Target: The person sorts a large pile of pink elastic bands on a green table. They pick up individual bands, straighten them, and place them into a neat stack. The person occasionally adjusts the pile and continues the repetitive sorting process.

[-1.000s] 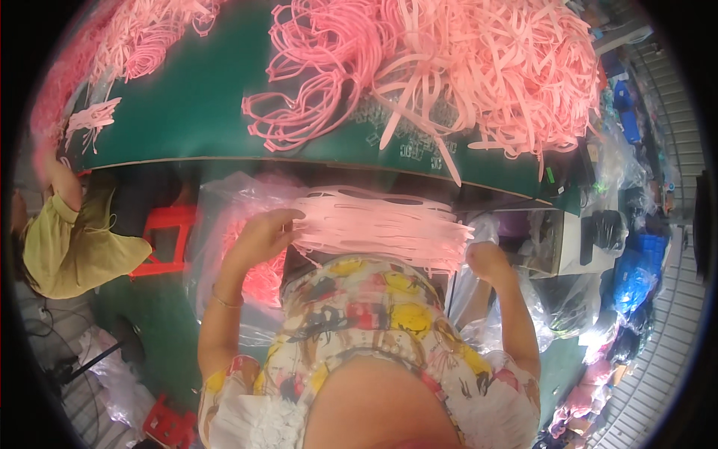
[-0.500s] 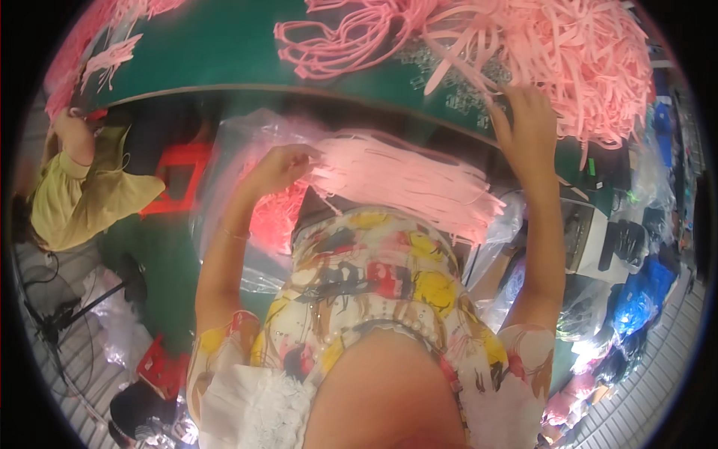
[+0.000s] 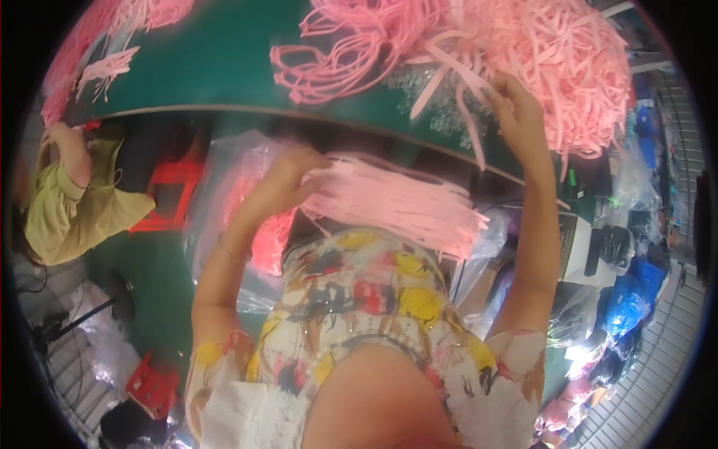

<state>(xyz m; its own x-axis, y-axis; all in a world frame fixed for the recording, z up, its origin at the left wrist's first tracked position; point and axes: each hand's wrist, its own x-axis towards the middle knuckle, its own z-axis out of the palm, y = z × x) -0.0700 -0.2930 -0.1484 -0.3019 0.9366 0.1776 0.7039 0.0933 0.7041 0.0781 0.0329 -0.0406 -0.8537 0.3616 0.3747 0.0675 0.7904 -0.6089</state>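
Green tabletop (image 3: 209, 71) spans the top of the head view, its near edge curving across under fisheye bend. Large tangled heap of flat pink straps (image 3: 572, 71) sits on it at right; a looser bundle of pink cords (image 3: 333, 67) lies left of that. Small clear plastic pieces (image 3: 426, 90) are scattered between bundle and heap, near the table edge.

Right hand (image 3: 520, 116) is up at the heap's left side, fingers bent, thumb and index partly closed at a loose pink strap (image 3: 467, 75). Fingertips meet the strap's end; can't tell if it's actually pinched.

Left hand (image 3: 288, 178) is lower, half curled over the left end of a flat stack of pale pink straps (image 3: 396, 198). Blurred, so can't tell touch from grip. Stack lies between table edge and the person's patterned top (image 3: 366, 292), strap ends fanned to the right.

Clear plastic bag (image 3: 209, 247) with pinkish-red contents sits by the left forearm. Farther left: red plastic stool (image 3: 187, 198) and a co-worker in an olive top (image 3: 75, 224). Far right: blue plastic-wrapped bundle (image 3: 628, 303).
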